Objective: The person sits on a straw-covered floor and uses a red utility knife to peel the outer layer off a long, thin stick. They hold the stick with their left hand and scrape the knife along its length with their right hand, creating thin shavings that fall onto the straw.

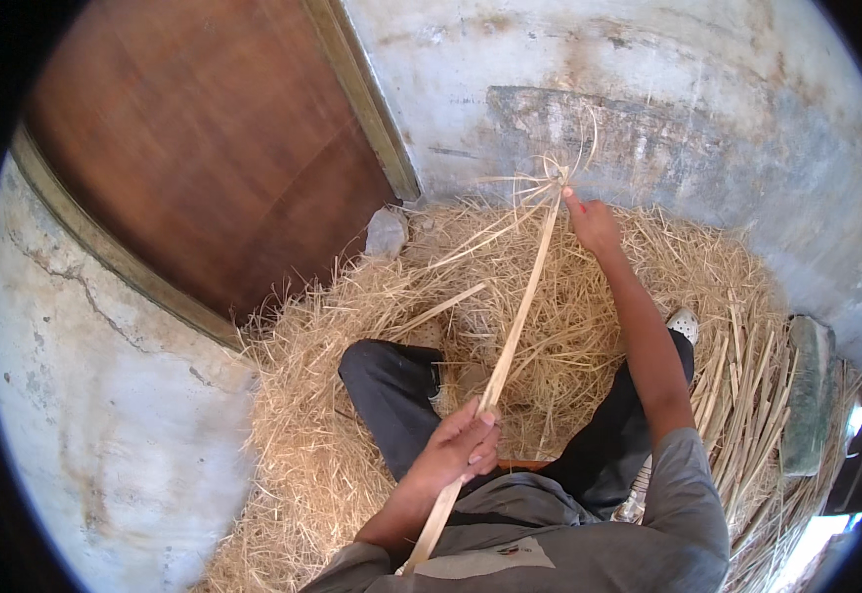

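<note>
Soft, bright light covers the wall (668,69), glare whitens the lower right, and the door frame (363,89) bows leftward.

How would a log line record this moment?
left hand: gripping strip | right hand: holding its frayed far end | around: straw, door

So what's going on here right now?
A seated person is working with a long, pale strip. The left hand grips its lower part near the lap, while the right hand is at the far end, where thin slivers curl away. Straw lies all around, with long stalks on the right.
</note>
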`<state>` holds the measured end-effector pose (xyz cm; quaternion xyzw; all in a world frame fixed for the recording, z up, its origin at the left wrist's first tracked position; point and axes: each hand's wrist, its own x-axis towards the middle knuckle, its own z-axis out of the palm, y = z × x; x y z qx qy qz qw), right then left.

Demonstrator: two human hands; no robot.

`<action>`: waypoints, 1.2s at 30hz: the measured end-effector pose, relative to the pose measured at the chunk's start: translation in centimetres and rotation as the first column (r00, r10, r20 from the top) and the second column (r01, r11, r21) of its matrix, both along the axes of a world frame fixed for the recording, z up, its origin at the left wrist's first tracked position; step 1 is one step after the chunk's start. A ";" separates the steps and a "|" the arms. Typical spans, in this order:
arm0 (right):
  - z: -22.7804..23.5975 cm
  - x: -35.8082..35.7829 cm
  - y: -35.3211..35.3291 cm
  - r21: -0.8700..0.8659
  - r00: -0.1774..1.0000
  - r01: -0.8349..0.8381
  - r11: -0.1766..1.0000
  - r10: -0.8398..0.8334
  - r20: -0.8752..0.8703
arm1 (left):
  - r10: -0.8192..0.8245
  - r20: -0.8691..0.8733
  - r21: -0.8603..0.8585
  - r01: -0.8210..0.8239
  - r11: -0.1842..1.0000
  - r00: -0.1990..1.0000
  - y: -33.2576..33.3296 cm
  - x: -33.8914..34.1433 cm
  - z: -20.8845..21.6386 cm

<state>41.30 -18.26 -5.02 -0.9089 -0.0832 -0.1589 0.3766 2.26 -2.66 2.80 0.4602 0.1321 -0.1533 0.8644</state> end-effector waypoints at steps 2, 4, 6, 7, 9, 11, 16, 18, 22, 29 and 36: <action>-1.3 -0.5 0.3 0.297 0.949 -0.050 0.953 0.138 -0.282 | -0.016 0.060 0.124 0.008 0.992 0.998 0.4 1.0 -0.1; -0.4 -5.1 2.8 0.300 0.883 -0.185 0.936 0.292 -0.368 | 0.036 0.108 0.169 -0.054 0.984 0.994 1.3 1.1 -0.3; 1.1 -11.3 3.7 0.034 0.881 -0.441 0.897 0.440 -0.172 | 0.070 0.127 0.158 -0.090 0.983 0.989 2.2 1.4 -0.2; 0.4 -13.7 3.8 -0.059 0.846 -0.530 0.846 0.532 0.041 | 0.079 0.141 0.152 -0.101 0.983 0.987 2.3 1.8 -0.1; 0.4 -17.2 4.2 -0.233 0.711 -0.616 0.752 0.659 0.247 | 0.107 0.113 0.152 -0.124 0.981 0.988 2.3 2.0 0.3; 2.4 -19.9 4.1 -0.353 0.631 -0.648 0.675 0.735 0.247 | 0.111 0.121 0.139 -0.127 0.982 0.986 2.5 1.8 0.3; 2.0 -17.5 4.8 -0.258 0.748 -0.608 0.751 0.651 0.131 | 0.115 0.119 0.194 -0.137 0.971 0.986 2.5 1.7 0.2; 1.7 -17.8 4.6 -0.282 0.737 -0.603 0.746 0.656 0.160 | 0.106 0.119 0.190 -0.128 0.974 0.987 2.3 1.7 0.3; 1.7 -17.5 5.4 -0.280 0.705 -0.582 0.763 0.646 0.294 | 0.104 0.111 0.183 -0.123 0.975 0.988 2.1 1.7 1.0; 0.4 -16.0 5.4 -0.256 0.831 -0.507 0.823 0.545 0.108 | 0.063 0.107 0.228 -0.086 0.970 0.992 2.3 1.4 0.4; 1.3 -16.6 5.4 -0.276 0.747 -0.572 0.773 0.629 0.215 | 0.133 0.058 -0.056 -0.130 0.990 0.989 2.1 1.5 0.2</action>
